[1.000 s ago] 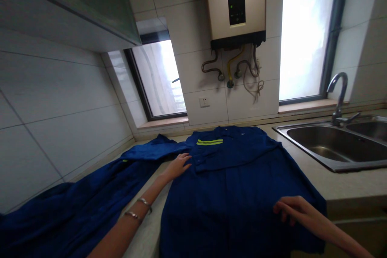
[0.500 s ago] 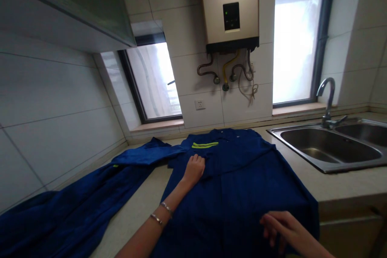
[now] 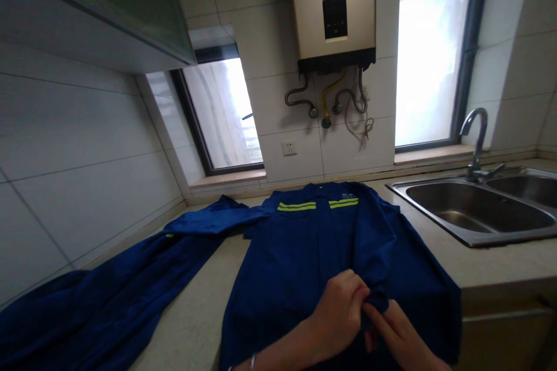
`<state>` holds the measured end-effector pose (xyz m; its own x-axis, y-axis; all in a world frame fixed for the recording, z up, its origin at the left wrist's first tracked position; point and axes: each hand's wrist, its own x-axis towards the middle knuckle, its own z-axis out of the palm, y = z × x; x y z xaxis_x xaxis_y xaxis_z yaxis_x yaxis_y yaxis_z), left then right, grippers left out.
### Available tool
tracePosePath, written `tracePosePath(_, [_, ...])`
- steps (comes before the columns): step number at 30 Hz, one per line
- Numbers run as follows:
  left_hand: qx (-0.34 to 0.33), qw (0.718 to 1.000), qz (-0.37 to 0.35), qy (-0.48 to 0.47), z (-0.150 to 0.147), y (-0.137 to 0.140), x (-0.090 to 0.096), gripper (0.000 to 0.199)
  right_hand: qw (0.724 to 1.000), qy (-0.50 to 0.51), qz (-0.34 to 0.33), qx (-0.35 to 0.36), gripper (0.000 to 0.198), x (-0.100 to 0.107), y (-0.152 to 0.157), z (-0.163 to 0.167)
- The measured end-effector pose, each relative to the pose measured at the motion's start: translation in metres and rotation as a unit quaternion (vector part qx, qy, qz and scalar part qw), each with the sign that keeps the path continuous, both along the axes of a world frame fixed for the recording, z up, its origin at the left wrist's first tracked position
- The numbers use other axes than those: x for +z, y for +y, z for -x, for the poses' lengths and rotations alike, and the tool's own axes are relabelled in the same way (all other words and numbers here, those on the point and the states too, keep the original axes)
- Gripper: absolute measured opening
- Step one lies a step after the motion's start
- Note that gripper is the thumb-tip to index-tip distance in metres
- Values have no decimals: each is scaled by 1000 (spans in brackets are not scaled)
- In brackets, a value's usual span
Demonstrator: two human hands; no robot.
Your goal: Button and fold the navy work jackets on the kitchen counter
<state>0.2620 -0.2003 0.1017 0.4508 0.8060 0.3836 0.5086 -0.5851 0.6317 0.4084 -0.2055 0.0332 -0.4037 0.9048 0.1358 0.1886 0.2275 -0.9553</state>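
A dark blue work jacket (image 3: 296, 255) lies front up on the counter, its collar toward the wall, with yellow-green reflective stripes across both chest sides. Its right-side sleeve (image 3: 374, 237) comes down over the front toward me. Both hands meet at the lower end of that sleeve. My left hand (image 3: 342, 313) is closed, pinching the cloth near the cuff. Close against it, my right hand (image 3: 400, 330) grips the same sleeve end; its fingers are partly hidden by the fabric. The other sleeve (image 3: 217, 223) stretches out to the left.
Another dark blue garment (image 3: 96, 313) lies along the left of the counter (image 3: 191, 295), partly under the outstretched sleeve. A steel sink (image 3: 461, 208) with a faucet (image 3: 476, 139) is at the right. A water heater (image 3: 335, 6) hangs on the tiled wall; a cabinet (image 3: 100, 11) overhangs upper left.
My left hand has moved from the jacket's chest down and right to my right hand. The right-side sleeve has swung down toward me, uncovering the second chest stripe.
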Motion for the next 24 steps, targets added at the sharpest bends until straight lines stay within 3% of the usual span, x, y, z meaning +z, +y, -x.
tracePosePath(2, [10, 991, 115, -61, 0, 2, 3, 22, 997, -72, -34, 4, 66, 0, -5, -6])
tracePosePath(5, [8, 955, 263, -139, -3, 6, -4, 21, 988, -133, -84, 3, 63, -1, -10, -12])
tracePosePath(7, [8, 915, 348, -205, -5, 8, -12, 21, 981, -154, -120, 17, 62, 1, -13, -15])
tracePosePath(10, [4, 829, 462, -315, -8, 7, -20, 21, 969, -153, -193, 39, 53, 7, -15, -18])
tracePosePath(12, [-6, 779, 512, -362, -10, 4, -21, 18, 959, -145, -240, 49, 46, 10, -16, -20])
tracePosePath(14, [-23, 752, 526, -396, -10, 2, -21, 15, 956, -134, -257, 33, 44, 11, -16, -22])
tracePosePath(17, [-48, 752, 486, -442, -5, 4, -18, 17, 977, -102, -186, -31, 45, 12, -13, -28])
tracePosePath(19, [-50, 781, 435, -444, 2, 9, -13, 18, 987, -87, -113, -75, 48, 16, 0, -40])
tracePosePath(22, [-51, 831, 362, -419, 18, 18, -4, 38, 992, -34, -32, -120, 55, 34, 45, -78])
tracePosePath(24, [-59, 852, 338, -396, 30, 25, -1, 48, 985, 75, -20, -155, 56, 52, 90, -123])
